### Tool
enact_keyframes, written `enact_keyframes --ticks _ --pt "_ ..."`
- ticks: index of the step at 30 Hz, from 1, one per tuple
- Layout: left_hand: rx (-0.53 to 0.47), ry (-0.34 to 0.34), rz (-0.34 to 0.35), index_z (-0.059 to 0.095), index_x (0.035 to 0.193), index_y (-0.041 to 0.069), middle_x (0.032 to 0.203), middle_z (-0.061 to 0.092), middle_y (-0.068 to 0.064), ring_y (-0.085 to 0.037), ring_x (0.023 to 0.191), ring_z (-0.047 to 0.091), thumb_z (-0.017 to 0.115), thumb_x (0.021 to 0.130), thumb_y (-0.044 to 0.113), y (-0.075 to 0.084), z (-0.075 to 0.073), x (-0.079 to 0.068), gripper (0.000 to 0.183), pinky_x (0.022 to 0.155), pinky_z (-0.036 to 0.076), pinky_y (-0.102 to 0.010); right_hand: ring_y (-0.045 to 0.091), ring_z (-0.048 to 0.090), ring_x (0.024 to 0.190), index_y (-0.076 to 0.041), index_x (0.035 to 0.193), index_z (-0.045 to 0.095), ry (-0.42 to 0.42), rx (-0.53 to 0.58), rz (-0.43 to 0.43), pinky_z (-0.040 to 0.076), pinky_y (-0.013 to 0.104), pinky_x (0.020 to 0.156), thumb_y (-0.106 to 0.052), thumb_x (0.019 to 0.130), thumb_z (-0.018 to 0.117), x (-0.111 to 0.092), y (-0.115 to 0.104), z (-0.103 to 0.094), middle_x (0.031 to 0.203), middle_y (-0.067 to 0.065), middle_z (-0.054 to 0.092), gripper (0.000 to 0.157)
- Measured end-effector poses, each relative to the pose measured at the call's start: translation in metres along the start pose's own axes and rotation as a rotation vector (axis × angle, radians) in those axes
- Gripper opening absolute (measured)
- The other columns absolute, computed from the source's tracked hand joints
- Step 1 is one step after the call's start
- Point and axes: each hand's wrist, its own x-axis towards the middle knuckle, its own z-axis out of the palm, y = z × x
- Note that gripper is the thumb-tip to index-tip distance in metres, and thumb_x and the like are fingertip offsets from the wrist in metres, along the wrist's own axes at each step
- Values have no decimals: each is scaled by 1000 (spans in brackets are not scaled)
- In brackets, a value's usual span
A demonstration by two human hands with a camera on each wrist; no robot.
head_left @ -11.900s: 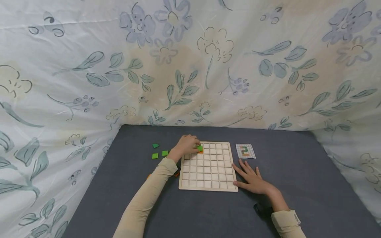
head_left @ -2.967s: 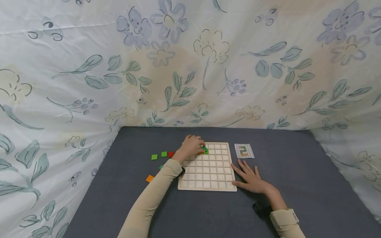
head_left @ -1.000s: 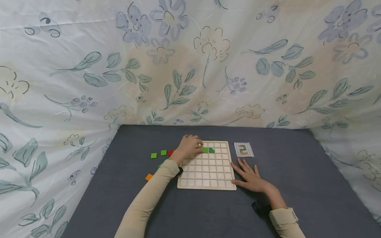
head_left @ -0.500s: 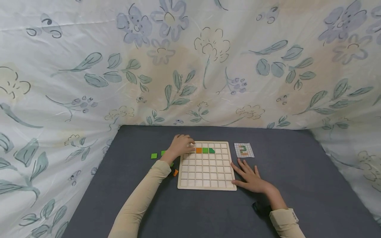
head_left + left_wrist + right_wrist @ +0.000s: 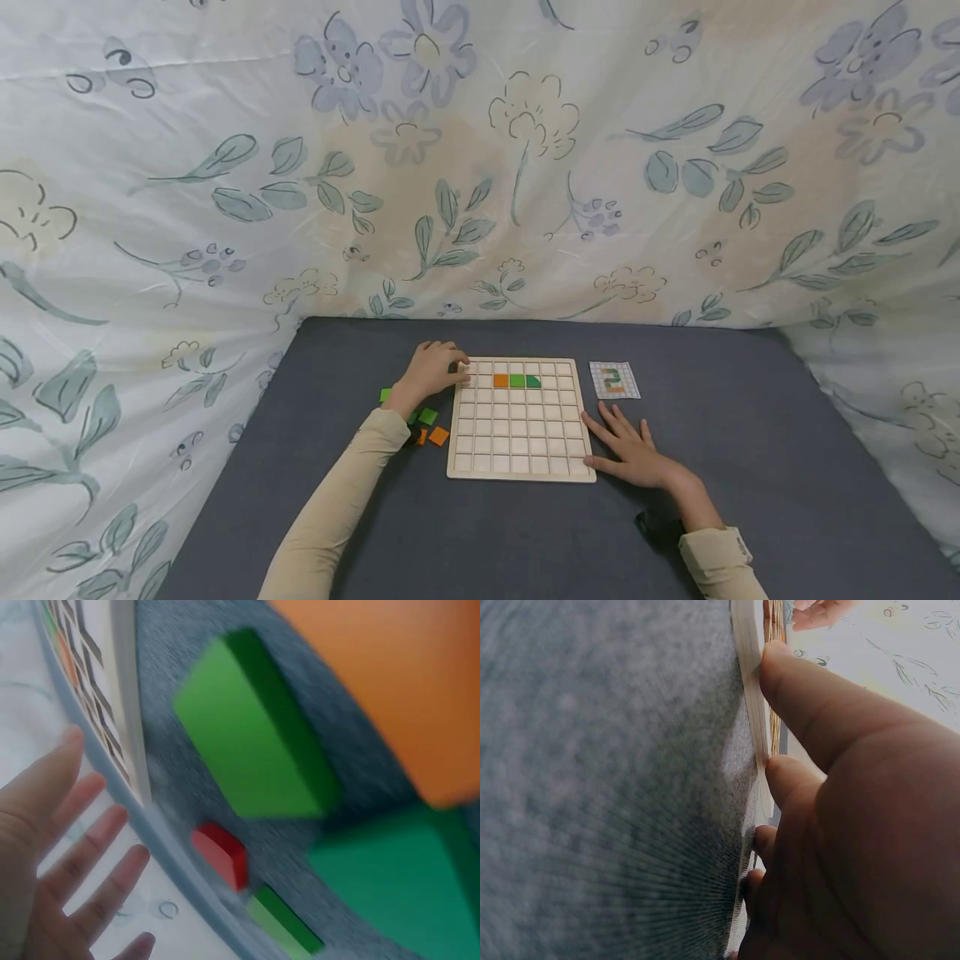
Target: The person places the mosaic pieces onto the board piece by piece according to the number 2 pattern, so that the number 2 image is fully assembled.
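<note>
A wooden grid board (image 5: pixel 525 448) lies on the dark table. In one row near its far edge sit an orange square tile (image 5: pixel 501 381), a light green square tile (image 5: pixel 517 381) and a dark green tile with a rounded corner (image 5: pixel 533 382). My left hand (image 5: pixel 429 371) hovers at the board's far left corner; in the left wrist view its fingers (image 5: pixel 90 847) are spread and hold nothing. My right hand (image 5: pixel 633 450) lies spread at the board's right edge, thumb and index fingertip touching the rim in the right wrist view.
Left of the board lie loose tiles: an orange tile (image 5: pixel 439 436), a green tile (image 5: pixel 428 416), a red tile (image 5: pixel 221 855) and several others partly under the left arm. A pattern card (image 5: pixel 615 381) with a coloured grid lies to the right. Floral cloth (image 5: pixel 480 167) hangs behind the table.
Earlier the left hand placed tiles in the far row, the dark green one last. Now it has drawn back left, uncovering the row. The right hand has stayed put.
</note>
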Motion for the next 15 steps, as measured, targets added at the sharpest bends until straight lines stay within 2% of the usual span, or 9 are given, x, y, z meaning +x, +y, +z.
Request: enact_keyframes --ticks 7,15 --pt "5 4 -36 69 109 20 110 61 -3 -27 105 55 68 82 37 -14 -1 -8 32 105 29 -55 44 -1 139 -19 149 21 -27 -32 48 -10 71 100 -46 90 54 1 1 -1 154 21 6 73" --pt "26 -5 -60 68 112 20 119 59 -6 -30 113 52 67 83 39 -28 -4 -18 35 105 30 -56 45 -2 139 -16 149 21 -29 -21 46 -12 71 99 -46 90 54 0 -1 -2 153 22 5 74"
